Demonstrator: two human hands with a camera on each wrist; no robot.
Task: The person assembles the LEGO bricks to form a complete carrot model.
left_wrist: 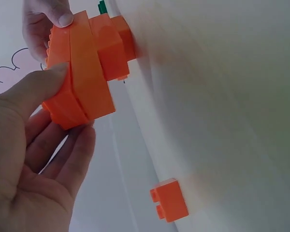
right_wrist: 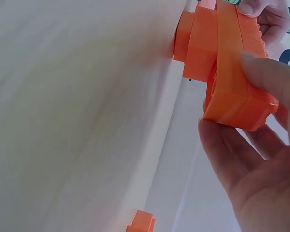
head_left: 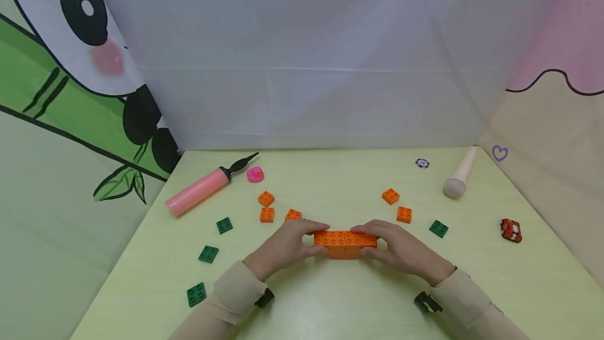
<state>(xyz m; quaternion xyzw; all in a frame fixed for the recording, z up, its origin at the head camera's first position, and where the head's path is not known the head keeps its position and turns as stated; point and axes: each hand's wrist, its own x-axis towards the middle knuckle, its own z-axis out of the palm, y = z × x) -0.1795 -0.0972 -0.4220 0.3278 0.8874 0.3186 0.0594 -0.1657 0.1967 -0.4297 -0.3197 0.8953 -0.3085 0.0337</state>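
An orange block structure [head_left: 345,245] stands near the middle of the table, studs up. It widens toward the top in stepped layers, as both wrist views show. My left hand [head_left: 286,246] grips its left end, thumb on the near side and fingers on the far side; the left wrist view shows this hand [left_wrist: 34,140] around the upper layers [left_wrist: 87,67]. My right hand [head_left: 406,248] holds the other end the same way. In the right wrist view, the thumb of that hand [right_wrist: 266,164] presses the side of the top layers [right_wrist: 232,72].
Loose orange blocks [head_left: 267,215] lie behind each hand. Green blocks [head_left: 208,254] lie at left, another [head_left: 439,228] at right. Farther off are a pink pump [head_left: 198,192], a pink duck [head_left: 255,174], a chip [head_left: 422,163], a microphone [head_left: 461,175] and a red toy car [head_left: 511,230].
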